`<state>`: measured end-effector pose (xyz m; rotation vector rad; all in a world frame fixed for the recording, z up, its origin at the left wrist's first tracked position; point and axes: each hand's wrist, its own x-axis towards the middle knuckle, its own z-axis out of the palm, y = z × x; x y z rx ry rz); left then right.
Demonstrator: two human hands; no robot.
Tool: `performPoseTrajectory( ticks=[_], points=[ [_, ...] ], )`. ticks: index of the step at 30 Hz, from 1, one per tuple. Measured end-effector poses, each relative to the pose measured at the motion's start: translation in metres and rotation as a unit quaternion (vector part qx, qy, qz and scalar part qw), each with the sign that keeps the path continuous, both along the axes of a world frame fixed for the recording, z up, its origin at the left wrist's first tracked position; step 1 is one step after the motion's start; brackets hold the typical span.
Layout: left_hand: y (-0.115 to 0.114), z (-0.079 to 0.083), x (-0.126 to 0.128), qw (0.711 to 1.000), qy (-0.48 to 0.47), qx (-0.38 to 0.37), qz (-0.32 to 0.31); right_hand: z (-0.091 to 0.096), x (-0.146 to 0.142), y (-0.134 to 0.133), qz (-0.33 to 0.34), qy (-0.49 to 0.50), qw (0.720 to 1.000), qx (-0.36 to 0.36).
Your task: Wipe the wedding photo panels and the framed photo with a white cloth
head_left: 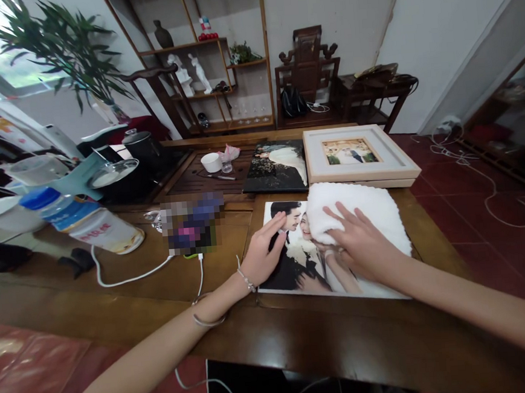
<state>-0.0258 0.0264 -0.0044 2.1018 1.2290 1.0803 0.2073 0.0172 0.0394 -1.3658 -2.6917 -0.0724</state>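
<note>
A large photo print of a couple lies flat on the wooden table. My left hand rests on the print's left edge, fingers stretched flat, holding nothing. My right hand lies open with spread fingers on a white towel, pressing it onto the right part of the print. The towel hides the print's upper right area.
Behind the print lie a dark photo and a white framed picture. A white cup sits on a tea tray. A plastic bottle lies at left, with a white cable beside it. Pots and a plant stand farther left.
</note>
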Motion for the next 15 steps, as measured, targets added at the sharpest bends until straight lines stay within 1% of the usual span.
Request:
performPoseTrajectory(
  ticks=[2,4,7,9,10,12,14,15],
  points=[
    [-0.001,0.004,0.000,0.998,-0.057,-0.028,0.020,0.001,-0.012,-0.003,0.040,0.004,0.999,-0.020],
    [-0.001,0.008,0.000,0.993,-0.104,-0.043,0.036,0.002,-0.024,-0.015,0.103,0.007,0.993,-0.056],
    [-0.002,0.011,-0.001,0.990,-0.128,-0.044,0.039,0.001,-0.033,-0.044,0.199,0.025,0.974,-0.109],
    [-0.003,0.011,-0.001,0.992,-0.120,-0.032,0.032,-0.002,-0.030,-0.066,0.235,0.045,0.963,-0.125],
    [-0.004,0.011,0.000,0.993,-0.111,-0.024,0.024,-0.004,-0.026,-0.077,0.241,0.055,0.961,-0.127],
    [-0.006,0.010,0.001,0.997,-0.075,-0.005,0.003,-0.008,-0.014,-0.092,0.225,0.072,0.965,-0.115],
    [-0.007,0.008,0.001,0.999,-0.019,0.012,-0.025,-0.009,0.001,-0.098,0.182,0.082,0.976,-0.093],
    [-0.008,0.007,0.002,0.999,0.012,0.020,-0.038,-0.009,0.008,-0.096,0.152,0.085,0.982,-0.078]
  ],
)
